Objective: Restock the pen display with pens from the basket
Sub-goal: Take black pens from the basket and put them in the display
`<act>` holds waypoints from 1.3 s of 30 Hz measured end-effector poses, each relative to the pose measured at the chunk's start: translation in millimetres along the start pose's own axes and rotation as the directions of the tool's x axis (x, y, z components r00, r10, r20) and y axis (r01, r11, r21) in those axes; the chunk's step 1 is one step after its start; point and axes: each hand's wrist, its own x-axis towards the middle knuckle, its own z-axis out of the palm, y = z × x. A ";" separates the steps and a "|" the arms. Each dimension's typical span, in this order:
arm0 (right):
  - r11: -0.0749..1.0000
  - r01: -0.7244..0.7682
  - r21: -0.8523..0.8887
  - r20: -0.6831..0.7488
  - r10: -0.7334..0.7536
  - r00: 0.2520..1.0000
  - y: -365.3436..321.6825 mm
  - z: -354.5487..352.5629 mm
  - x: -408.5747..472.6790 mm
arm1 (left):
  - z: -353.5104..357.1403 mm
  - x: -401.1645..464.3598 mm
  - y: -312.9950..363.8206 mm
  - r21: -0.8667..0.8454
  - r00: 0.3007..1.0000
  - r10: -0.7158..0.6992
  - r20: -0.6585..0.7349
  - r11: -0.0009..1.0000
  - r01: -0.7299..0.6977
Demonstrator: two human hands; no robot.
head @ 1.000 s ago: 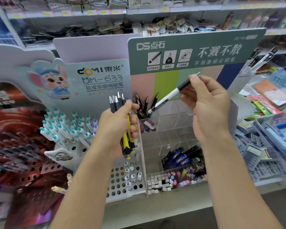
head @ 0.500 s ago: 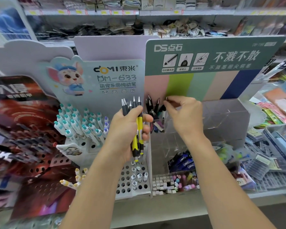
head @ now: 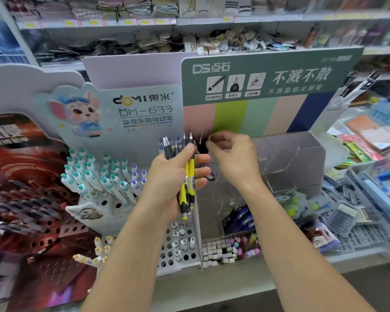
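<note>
Left hand [head: 176, 176] gripping a bundle of pens [head: 187, 176], tips up. Right hand [head: 232, 156] pinching a pen top [head: 208, 138] at the far-left slot of the clear display [head: 297, 154]. Mid-restock, seemingly; next, release, then draw another from the bundle.

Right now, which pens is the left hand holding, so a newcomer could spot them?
Find the green DS sign; below its left edge, the left hand grips a bundle of pens upright. Unlike the teal-capped white pens racked to the left, these have yellow-and-black barrels.
</note>
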 end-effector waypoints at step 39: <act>0.999 0.038 -0.028 -0.150 -0.042 0.988 -7.8 -2.5 -6.4 | -25.8 -2.0 -5.1 -0.082 0.999 0.036 -0.040 0.996 -0.039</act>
